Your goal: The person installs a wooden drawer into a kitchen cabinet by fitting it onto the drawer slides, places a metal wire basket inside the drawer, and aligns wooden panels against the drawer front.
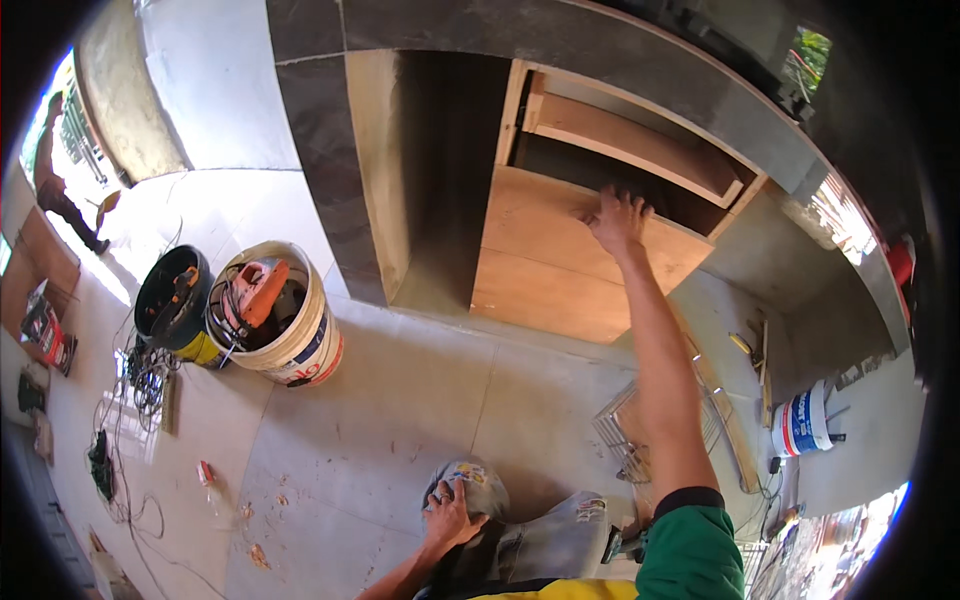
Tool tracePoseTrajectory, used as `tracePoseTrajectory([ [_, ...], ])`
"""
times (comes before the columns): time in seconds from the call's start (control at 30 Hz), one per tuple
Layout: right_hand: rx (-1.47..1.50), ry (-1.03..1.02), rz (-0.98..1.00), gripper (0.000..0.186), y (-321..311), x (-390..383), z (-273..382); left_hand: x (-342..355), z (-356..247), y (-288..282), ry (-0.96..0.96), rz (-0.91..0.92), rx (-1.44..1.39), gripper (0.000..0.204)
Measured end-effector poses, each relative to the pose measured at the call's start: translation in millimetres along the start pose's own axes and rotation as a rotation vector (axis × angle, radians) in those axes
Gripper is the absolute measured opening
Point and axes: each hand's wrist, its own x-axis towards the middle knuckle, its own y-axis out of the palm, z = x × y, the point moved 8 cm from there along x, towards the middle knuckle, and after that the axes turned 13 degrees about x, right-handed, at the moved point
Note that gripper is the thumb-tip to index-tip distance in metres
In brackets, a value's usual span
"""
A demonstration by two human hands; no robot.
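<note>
My right hand (620, 222) reaches up to a wooden cabinet set under a dark tiled counter. Its fingers curl over the top edge of a light plywood drawer front (545, 215). Above that edge is an opening, where a wooden crosspiece (630, 145) runs inside the cabinet frame. A seam divides the drawer front from another plywood panel (540, 298) below it. My left hand (450, 515) lies on my knee in worn jeans, fingers spread, with nothing in it.
Left on the tiled floor stand a white bucket (325, 345) holding an orange power tool and a black bucket (165, 300). Tangled cables (145, 390) lie beside them. Right are a wire rack (615, 420), wood strips (735, 440) and a white-blue tub (800, 422). Another person (55, 180) stands far left.
</note>
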Motion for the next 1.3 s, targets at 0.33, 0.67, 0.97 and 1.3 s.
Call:
tracePoseTrajectory([
  [0.33,0.046,-0.027,0.146,0.071,-6,-7,13,7,4,7,0.001,0.016,0.011,0.106],
  [0.67,0.093,0.036,0.109,0.068,-22,-34,23,4,6,8,0.002,0.050,0.016,0.106],
  [0.97,0.230,-0.095,-0.060,0.061,-69,-113,48,6,10,2,-0.019,0.010,0.047,0.106],
  [1.3,0.266,-0.109,-0.428,0.057,-63,-83,24,4,6,13,0.032,-0.051,0.020,0.104],
])
